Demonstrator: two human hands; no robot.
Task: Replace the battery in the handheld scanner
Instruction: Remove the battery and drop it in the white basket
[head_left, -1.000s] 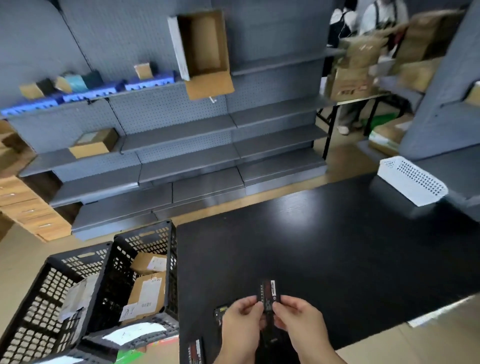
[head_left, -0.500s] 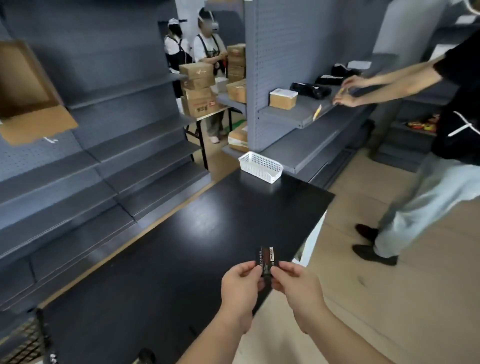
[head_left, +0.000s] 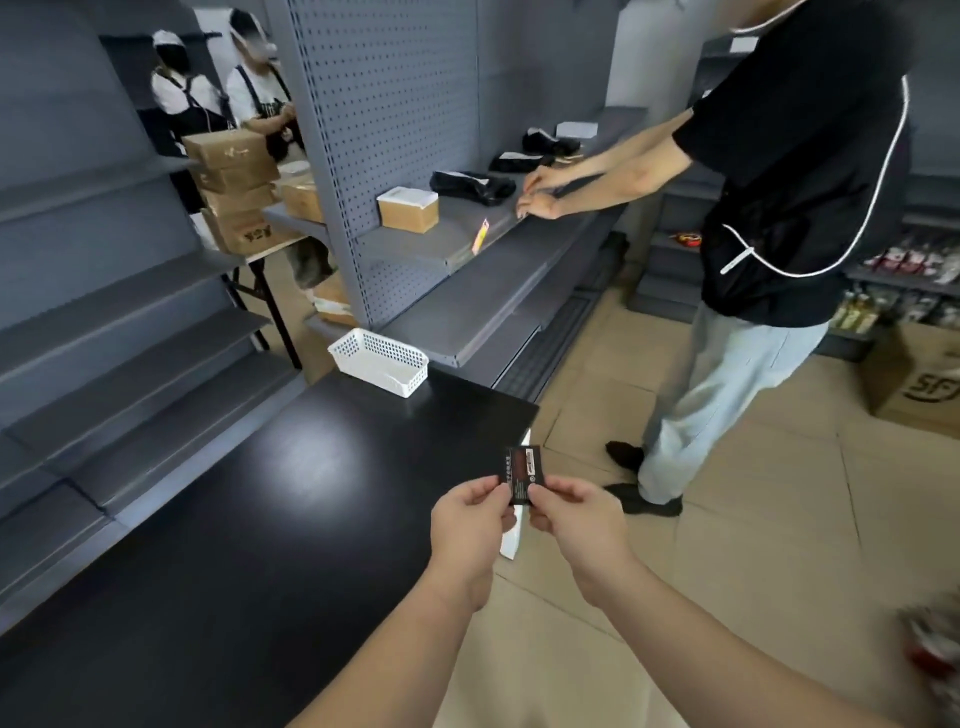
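Observation:
A flat black battery (head_left: 521, 474) with a red-and-white label stands upright between my two hands, held out past the right edge of the black table (head_left: 260, 519). My left hand (head_left: 470, 530) pinches its lower left corner with thumb and fingers. My right hand (head_left: 574, 525) pinches its lower right corner. Both arms are stretched forward. The handheld scanner is not in view.
A white plastic basket (head_left: 382, 361) sits at the table's far corner. Grey shelving (head_left: 467, 244) with a box and black bags runs behind. A person in a black shirt (head_left: 779, 208) stands close on the right. Two more people stand by stacked cartons (head_left: 234, 182).
My view has swung right, away from the black crates and the scanner on the table. Both hands kept hold of the battery and carried it out past the table's right edge.

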